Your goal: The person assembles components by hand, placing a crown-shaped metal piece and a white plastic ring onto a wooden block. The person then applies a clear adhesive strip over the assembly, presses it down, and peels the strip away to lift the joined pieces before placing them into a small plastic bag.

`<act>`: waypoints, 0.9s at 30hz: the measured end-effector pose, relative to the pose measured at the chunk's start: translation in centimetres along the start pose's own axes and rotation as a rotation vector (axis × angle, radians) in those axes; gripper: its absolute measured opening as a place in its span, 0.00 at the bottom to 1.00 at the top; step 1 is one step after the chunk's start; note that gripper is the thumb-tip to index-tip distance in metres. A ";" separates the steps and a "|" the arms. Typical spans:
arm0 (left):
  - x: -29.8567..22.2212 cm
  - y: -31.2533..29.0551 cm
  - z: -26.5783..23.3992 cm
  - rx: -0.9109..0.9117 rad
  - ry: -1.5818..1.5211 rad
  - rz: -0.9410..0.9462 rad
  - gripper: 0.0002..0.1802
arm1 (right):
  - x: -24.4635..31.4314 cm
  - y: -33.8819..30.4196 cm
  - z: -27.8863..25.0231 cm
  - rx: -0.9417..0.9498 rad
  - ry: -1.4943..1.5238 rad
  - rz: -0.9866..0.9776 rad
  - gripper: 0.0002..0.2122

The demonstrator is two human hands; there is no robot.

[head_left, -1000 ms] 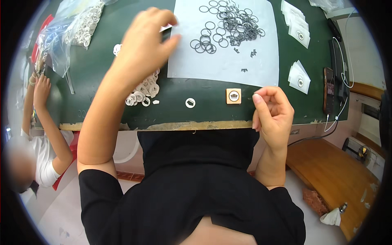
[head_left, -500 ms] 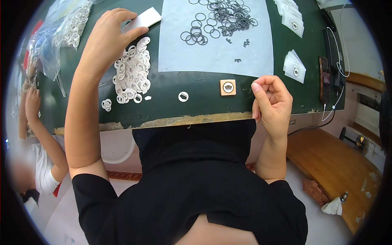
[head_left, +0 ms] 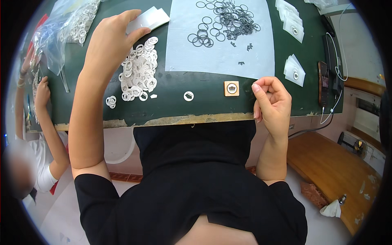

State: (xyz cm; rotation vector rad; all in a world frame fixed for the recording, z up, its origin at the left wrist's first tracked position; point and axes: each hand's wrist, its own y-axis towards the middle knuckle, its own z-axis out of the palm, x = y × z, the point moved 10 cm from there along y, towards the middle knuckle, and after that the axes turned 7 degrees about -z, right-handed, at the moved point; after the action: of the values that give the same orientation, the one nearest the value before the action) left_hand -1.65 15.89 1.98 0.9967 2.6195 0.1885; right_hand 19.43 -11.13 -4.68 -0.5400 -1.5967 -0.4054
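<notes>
My left hand (head_left: 111,34) reaches to the far left and grips a small stack of white plastic bags (head_left: 154,19) between thumb and fingers. Just nearer lies a heap of white discs (head_left: 139,71) with dark cut-out outlines. My right hand (head_left: 272,98) is by the table's front edge, fingers curled and thumb tip against the index finger, with nothing visible in them. To its left sits a square wooden block (head_left: 231,93) bearing a dark ring around a white disc with a dark pentagon shape. One loose disc (head_left: 188,96) with a pentagonal opening lies farther left.
Black rings (head_left: 203,34) and small black pieces (head_left: 241,63) lie on a pale sheet (head_left: 188,61). Filled clear bags (head_left: 294,71) are at the right, beside a phone (head_left: 323,83) and cables. Another person's hand (head_left: 42,93) works at the far left near a plastic bag (head_left: 51,45).
The white bags under my left hand have fanned apart slightly. The table's contents appear shifted a little to the right in view. My right hand keeps its pose; the other person's hand has moved.
</notes>
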 end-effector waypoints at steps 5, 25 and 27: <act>-9.6 -5.3 -3.0 -0.115 -0.210 0.213 0.28 | 4.1 0.0 1.9 -0.125 0.038 -0.105 0.12; -14.6 -10.5 6.4 0.636 -1.297 -0.243 0.08 | 8.0 -3.1 6.8 0.074 -0.720 -0.654 0.15; -14.8 -10.2 5.6 0.571 -1.282 -0.163 0.09 | 8.1 -3.4 7.1 0.083 -0.726 -0.663 0.16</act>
State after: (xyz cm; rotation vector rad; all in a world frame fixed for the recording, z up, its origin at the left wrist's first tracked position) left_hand 4.34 -1.58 -1.85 0.6538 1.5090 -0.9563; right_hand 11.24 -9.11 2.84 -0.0589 -2.4861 -0.6771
